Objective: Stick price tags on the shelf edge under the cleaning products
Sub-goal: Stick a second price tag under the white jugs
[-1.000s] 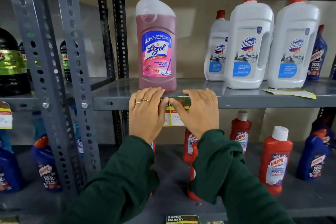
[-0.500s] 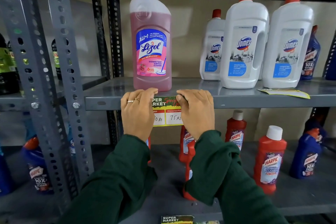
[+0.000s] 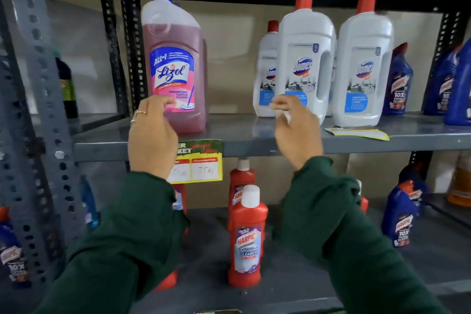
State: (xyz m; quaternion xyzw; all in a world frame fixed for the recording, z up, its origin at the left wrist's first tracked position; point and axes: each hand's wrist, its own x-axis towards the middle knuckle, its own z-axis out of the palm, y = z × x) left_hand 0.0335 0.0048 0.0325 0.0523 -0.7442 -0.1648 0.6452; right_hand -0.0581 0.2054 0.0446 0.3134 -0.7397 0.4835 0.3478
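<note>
A yellow, green and red price tag point(image 3: 202, 160) hangs stuck on the grey shelf edge point(image 3: 254, 146), below the pink Lizol bottle point(image 3: 173, 66). My left hand point(image 3: 150, 135) hovers in front of the tag's left part and hides it; its fingers are loosely curled and hold nothing. My right hand point(image 3: 297, 132) is raised off the edge to the right of the tag, in front of the white Domex bottles point(image 3: 305, 64), blurred, with nothing clearly in it. A second tag point(image 3: 356, 133) lies flat on the shelf under the right Domex bottle point(image 3: 363, 64).
Blue Harpic bottles point(image 3: 398, 81) stand at the far right of the shelf. Red Harpic bottles point(image 3: 246, 237) and more blue ones point(image 3: 402, 214) stand on the shelf below. Perforated grey uprights point(image 3: 38, 109) rise at the left. Another tag point(image 3: 216, 311) peeks in at the bottom edge.
Both hands have lifted off the tag, which stays on the shelf edge. The right hand moved right and up, the left hand rose slightly. The camera came closer.
</note>
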